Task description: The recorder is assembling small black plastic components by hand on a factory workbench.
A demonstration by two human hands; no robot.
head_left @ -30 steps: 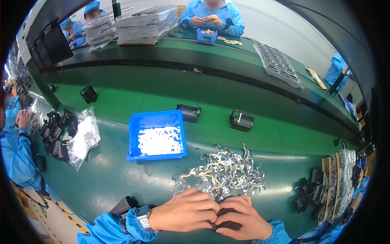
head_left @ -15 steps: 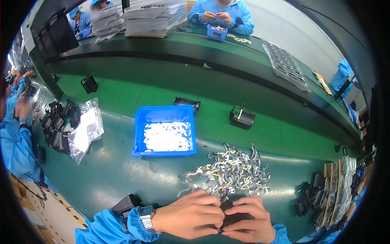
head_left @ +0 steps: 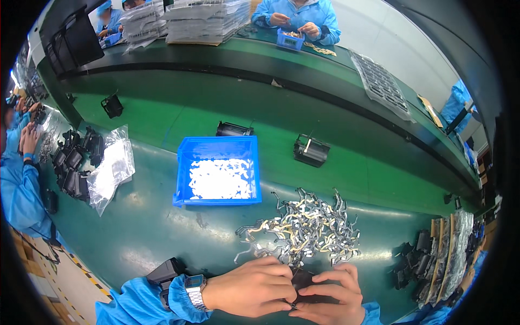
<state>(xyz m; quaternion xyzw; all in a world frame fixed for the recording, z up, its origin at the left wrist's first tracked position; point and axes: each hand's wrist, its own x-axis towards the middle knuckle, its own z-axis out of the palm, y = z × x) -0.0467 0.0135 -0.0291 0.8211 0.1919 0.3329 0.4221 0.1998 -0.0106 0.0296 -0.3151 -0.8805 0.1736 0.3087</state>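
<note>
Head view, as I watch, left hand point(head_left: 252, 287) and right hand point(head_left: 338, 297) both gripping a dark part point(head_left: 302, 279), lower centre of frame, cable heap point(head_left: 310, 227) just above, blue bin point(head_left: 216, 147) of white pieces point(head_left: 219, 180) left of centre.

Far table point(head_left: 260, 55): co-worker point(head_left: 319, 15) in blue, small blue box point(head_left: 290, 42) in front, pale yellow strips point(head_left: 320, 50) just beside it. To the left, tall stack of clear trays point(head_left: 208, 23), a second stack point(head_left: 142, 24) next to it. To the right, single tray point(head_left: 381, 84) with dark pockets. Near side, left: crumpled clear plastic bag point(head_left: 112, 170); another blue-clad person point(head_left: 24, 187) at the edge. Floor, lower left: yellow-and-black tape point(head_left: 89, 276).
</note>
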